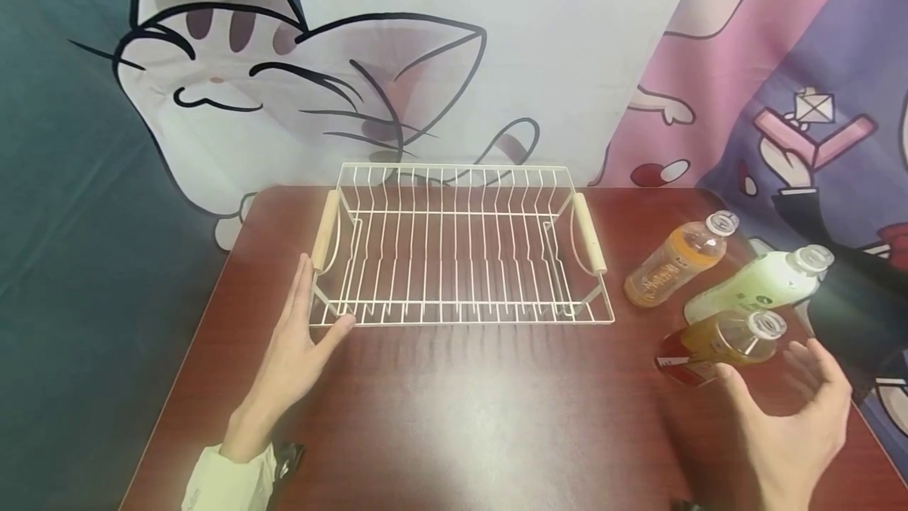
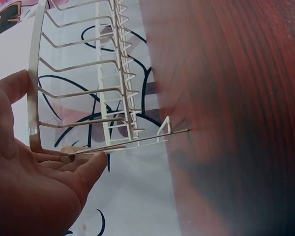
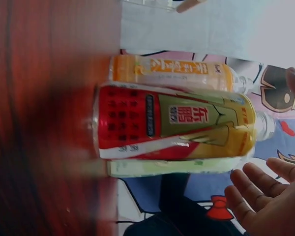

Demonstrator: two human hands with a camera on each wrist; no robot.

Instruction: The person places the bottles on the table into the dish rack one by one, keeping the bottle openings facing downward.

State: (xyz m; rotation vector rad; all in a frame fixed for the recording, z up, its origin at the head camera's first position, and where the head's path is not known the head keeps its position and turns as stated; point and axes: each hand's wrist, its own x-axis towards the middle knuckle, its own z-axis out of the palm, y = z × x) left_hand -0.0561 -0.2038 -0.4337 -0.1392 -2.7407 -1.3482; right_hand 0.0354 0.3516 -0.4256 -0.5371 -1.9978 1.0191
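Note:
A white wire dish rack (image 1: pixel 454 314) with two wooden handles (image 1: pixel 590 235) stands on the table. My left hand (image 1: pixel 294 349) lies against its front left corner, thumb on the front bar and straight fingers along the side. The left wrist view shows the thumb on the wire rim (image 2: pixel 34 98) and the fingers at the handle end. On the right, my right hand (image 1: pixel 798 412) is spread with nothing in it, beside a red and yellow drink bottle (image 3: pixel 179 120). Behind that bottle are an orange drink bottle (image 1: pixel 674 262) and a pale green bottle (image 1: pixel 755 286), all upright.
A dark red wooden table (image 1: pixel 454 408) carries the rack and bottles. Right behind it hangs a cartoon-printed cloth (image 1: pixel 553 46), which continues around the right side. The bottles cluster near the table's right edge, and a pale sleeve (image 1: pixel 230 479) covers the left forearm.

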